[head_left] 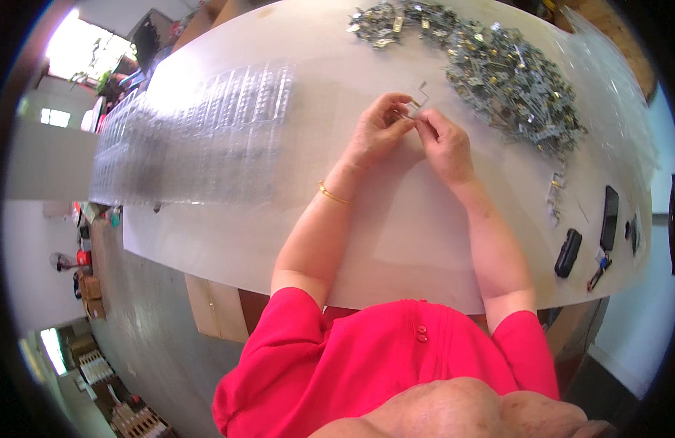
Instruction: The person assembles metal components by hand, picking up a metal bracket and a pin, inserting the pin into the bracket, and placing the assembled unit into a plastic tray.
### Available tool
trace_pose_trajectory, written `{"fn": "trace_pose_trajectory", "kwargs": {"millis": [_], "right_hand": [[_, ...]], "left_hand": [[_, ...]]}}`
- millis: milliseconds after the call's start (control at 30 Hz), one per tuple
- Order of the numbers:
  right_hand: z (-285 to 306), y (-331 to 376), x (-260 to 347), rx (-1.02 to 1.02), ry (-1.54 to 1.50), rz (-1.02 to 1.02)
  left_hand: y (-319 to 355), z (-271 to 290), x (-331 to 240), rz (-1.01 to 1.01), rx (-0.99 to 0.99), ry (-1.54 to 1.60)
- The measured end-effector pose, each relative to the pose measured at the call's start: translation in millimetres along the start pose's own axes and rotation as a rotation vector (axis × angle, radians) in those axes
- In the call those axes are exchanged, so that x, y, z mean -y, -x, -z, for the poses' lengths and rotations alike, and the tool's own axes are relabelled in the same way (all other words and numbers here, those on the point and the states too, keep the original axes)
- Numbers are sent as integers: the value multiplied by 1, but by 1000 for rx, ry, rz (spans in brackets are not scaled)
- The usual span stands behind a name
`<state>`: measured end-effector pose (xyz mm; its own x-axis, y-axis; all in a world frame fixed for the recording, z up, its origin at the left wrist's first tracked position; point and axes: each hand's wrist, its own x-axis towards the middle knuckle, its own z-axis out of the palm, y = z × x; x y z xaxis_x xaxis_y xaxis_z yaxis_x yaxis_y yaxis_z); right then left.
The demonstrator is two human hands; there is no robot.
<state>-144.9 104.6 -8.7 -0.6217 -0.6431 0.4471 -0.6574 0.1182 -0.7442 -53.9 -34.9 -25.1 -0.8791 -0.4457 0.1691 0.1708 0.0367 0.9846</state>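
left hand [379,128] and right hand [443,142], frame centre: both pinch bent metal clip [418,102]; risk: slips into parts heap [513,80] upper right

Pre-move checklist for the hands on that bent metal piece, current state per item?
1. Left hand on the bent metal piece: ok, fingers pinch it.
2. Right hand on the same piece: ok, fingertips meet it.
3. Piece lifted clear of the table: cannot tell.
4. Pile of metal parts close to the right hand: ok.
5. Clear plastic trays beside the left hand: ok; whether their pockets are filled, cannot tell.
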Motion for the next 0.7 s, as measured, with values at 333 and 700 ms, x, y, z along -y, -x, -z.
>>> {"fn": "trace_pose_trajectory", "kwargs": {"millis": [333,700], "right_hand": [[-2,2,-3,12,-19,-66],[-6,5,-10,2,-88,-62]], "left_hand": [[1,1,0,16,-10,44],[-2,8,-13,134,-276,-68]]}}
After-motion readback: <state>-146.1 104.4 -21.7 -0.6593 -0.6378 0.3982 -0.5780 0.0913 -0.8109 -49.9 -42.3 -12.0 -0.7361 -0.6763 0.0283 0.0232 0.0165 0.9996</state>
